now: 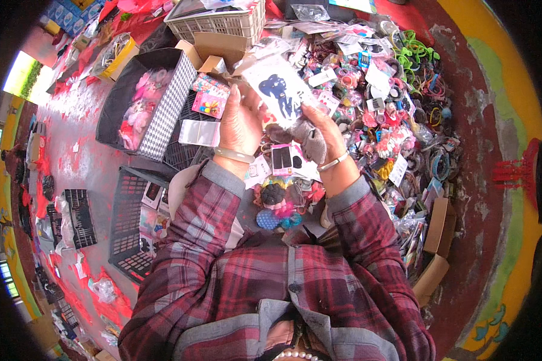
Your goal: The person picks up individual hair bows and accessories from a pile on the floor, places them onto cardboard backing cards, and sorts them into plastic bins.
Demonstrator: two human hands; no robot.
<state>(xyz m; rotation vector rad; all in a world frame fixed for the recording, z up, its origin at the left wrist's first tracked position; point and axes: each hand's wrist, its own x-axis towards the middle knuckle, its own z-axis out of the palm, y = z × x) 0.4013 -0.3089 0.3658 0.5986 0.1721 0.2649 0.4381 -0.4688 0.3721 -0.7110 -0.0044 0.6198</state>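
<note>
Between my hands is a clear packet with a white card and a dark blue bow-like piece. My right hand is closed on its lower right corner, thumb on the front. A bunched grey cloth piece hangs at that hand's fingers. By the packet's left edge, my left hand is raised, fingers stretched upward and apart from a grip; whether its fingertips touch the packet is hard to tell. Below lie a card with black pieces and a dark braided hair tie.
A large pile of hair accessories spreads ahead and to the right. On the left stand a houndstooth-sided box of pink fluffy pieces and a black plastic crate. Farther off is a beige crate; cardboard boxes lie right.
</note>
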